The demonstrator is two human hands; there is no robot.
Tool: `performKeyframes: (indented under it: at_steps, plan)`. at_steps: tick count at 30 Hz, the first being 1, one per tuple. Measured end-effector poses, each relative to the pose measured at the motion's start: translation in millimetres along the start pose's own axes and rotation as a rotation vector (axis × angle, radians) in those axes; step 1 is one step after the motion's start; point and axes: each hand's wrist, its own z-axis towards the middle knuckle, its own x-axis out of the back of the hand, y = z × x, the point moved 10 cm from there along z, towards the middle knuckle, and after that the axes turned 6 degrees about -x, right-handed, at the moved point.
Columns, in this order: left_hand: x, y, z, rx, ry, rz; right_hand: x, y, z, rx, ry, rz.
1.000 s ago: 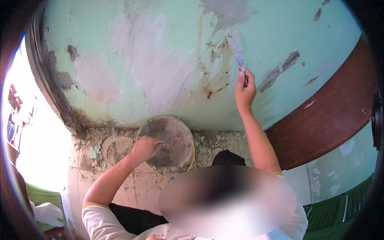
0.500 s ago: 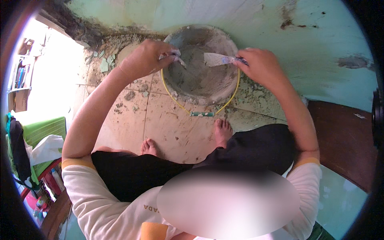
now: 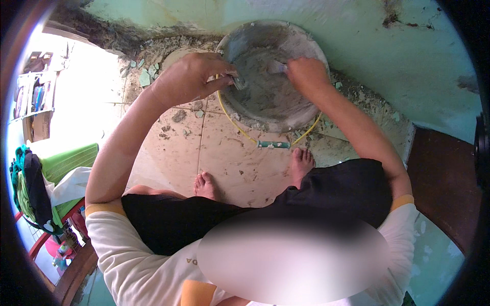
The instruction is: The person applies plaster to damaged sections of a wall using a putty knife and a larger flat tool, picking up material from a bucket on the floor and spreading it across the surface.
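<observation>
A round bucket point(image 3: 278, 124) stands against the wall, its inside coated with grey wet mortar point(image 3: 255, 97). My right hand point(image 3: 309, 76) reaches over its right side, closed round the handle of a putty knife point(image 3: 277, 67), whose blade is down at the mortar. Over the left rim, my left hand point(image 3: 201, 76) pinches a thin, mortar-smeared flat tool point(image 3: 239, 81); its exact kind is hard to make out. The bucket's yellow wire handle with a green grip point(image 3: 274, 145) hangs down on the near side.
Rubble and paint flakes point(image 3: 145, 77) lie along the foot of the green wall point(image 3: 367, 56). My bare feet point(image 3: 303, 164) rest on the dirty tiled floor point(image 3: 229, 153). A green basket point(image 3: 69, 163) with cloths stands at left, a dark brown panel point(image 3: 444, 178) at right.
My right hand has moved left and down into the bucket, bringing the putty knife's blade to the mortar. My left hand's tool has tipped further over the bucket. The view has shifted slightly.
</observation>
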Motion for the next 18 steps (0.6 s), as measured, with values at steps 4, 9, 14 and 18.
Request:
performKeyframes:
  at_steps: [4,9,14,18]
  plan:
    - [-5,4,1,-0.015,-0.044,0.022,1,-7,0,-0.028,0.031,0.048]
    - [-10,10,-5,0.041,-0.119,0.081,16,-8,3,-0.095,0.046,0.162]
    - [-12,11,-7,0.017,-0.117,0.072,18,-15,4,-0.131,0.065,0.249]
    - [-13,15,-9,-0.005,-0.107,0.071,12,-5,4,-0.221,0.013,0.242]
